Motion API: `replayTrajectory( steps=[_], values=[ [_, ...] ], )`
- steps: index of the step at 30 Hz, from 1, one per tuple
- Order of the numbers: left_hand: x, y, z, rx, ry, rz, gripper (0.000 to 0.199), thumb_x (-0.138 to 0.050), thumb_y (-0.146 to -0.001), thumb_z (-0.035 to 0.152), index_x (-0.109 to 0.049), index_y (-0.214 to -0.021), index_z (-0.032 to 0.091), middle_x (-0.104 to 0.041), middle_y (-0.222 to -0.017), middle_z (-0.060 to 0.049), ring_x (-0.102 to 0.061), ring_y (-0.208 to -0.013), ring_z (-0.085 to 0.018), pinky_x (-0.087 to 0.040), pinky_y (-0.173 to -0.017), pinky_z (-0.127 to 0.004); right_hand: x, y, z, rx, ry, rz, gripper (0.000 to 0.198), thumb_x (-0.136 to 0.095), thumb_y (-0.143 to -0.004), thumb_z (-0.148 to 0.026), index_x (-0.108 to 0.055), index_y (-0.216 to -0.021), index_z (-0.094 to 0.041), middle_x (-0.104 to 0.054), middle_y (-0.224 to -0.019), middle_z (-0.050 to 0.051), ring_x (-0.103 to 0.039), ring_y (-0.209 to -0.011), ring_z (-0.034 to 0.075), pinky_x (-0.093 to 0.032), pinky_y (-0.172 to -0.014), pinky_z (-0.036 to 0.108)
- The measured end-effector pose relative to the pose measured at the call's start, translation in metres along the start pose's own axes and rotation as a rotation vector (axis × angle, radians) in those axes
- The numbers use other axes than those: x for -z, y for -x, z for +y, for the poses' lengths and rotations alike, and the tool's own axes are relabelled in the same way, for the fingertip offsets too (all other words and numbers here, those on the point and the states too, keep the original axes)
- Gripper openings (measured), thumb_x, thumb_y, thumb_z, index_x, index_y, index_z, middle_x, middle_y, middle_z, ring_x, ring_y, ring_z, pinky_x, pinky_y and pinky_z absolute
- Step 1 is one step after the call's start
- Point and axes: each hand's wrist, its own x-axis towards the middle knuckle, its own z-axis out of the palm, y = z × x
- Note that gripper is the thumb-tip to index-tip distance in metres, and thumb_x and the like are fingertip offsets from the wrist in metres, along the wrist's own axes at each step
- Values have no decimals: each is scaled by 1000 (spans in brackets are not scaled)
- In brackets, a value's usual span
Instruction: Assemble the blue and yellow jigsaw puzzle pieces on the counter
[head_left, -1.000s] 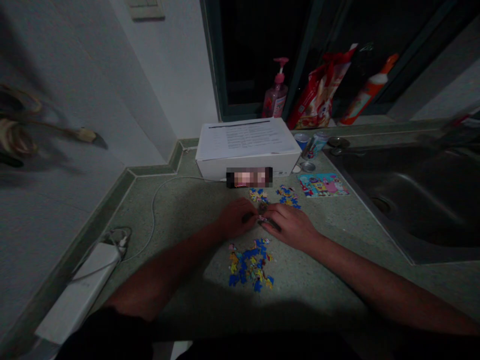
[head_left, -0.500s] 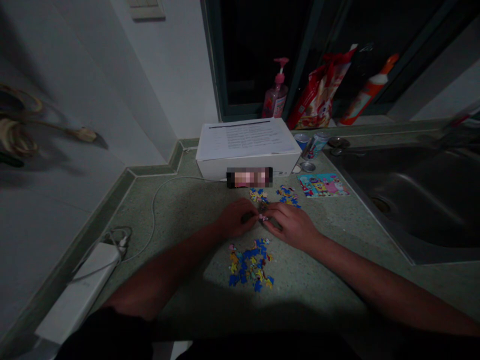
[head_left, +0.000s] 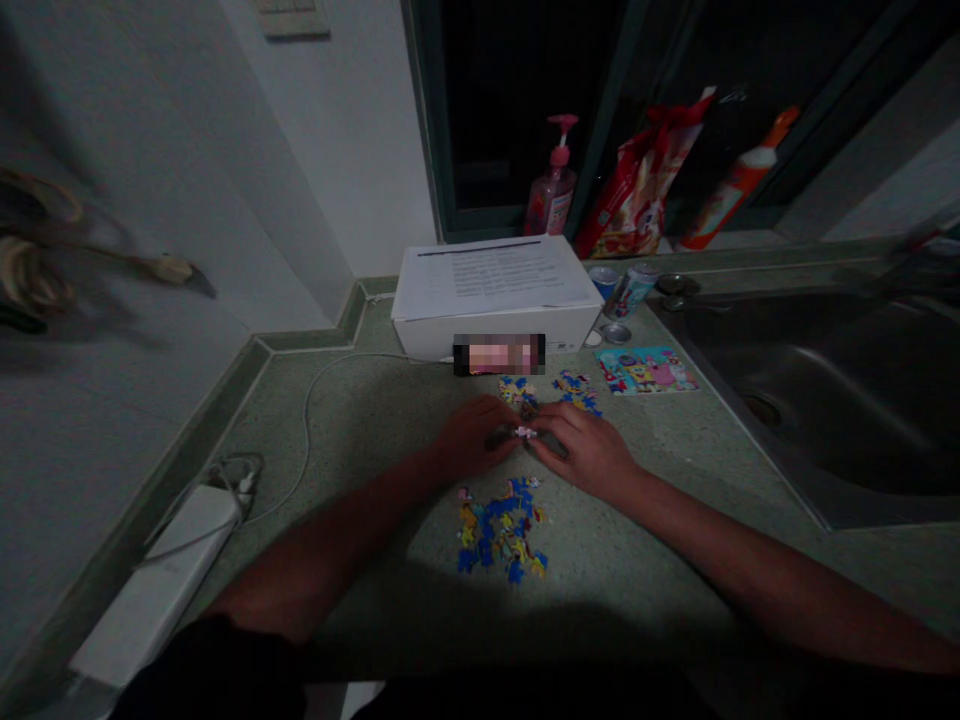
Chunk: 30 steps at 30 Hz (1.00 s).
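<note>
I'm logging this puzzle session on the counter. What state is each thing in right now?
Left hand: flat on the counter, fingertips at a small puzzle piece.
Right hand: fingertips at the same piece.
Loose puzzle pile: scattered, unassembled.
Two small clusters: partly joined.
Picture card: lying flat.
White box: closed, paper on top.
Soap pump bottle: upright.
Can: tilted.

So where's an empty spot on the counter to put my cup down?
Bare counter lies left of the hands, between the white cable and the left hand. More lies right of the loose puzzle pieces, toward the sink. It's crowded between the white box and both hands.
</note>
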Motion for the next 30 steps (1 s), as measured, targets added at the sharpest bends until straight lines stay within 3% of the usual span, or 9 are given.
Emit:
replayTrajectory(
  steps=[17,22,30],
  values=[
    [0,1,0,-24,41,18,11,-64,-107,31,-72,-114,27,-79,-107,-6,-74,-107,-23,-64,-95,-42,3,-1,-2,-21,-25,-12,18,-61,-107,-26,-77,-116,-27,-80,-118,13,-79,-108,31,-67,-89,48],
    [-1,2,-3,-15,46,47,18,-67,-106,35,-71,-120,25,-78,-110,-8,-74,-108,-25,-64,-98,-45,3,3,3,-74,-4,-3,16,-60,-106,-28,-74,-113,-23,-78,-117,14,-79,-100,30,-65,-81,45],
    [-1,1,-4,-25,36,89,18,-65,-106,29,-69,-124,25,-78,-111,-7,-74,-108,-24,-64,-99,-45,4,6,13,-187,139,-116,17,-59,-103,-27,-74,-103,-20,-74,-105,13,-73,-83,26,-55,-67,39]
  ],
)
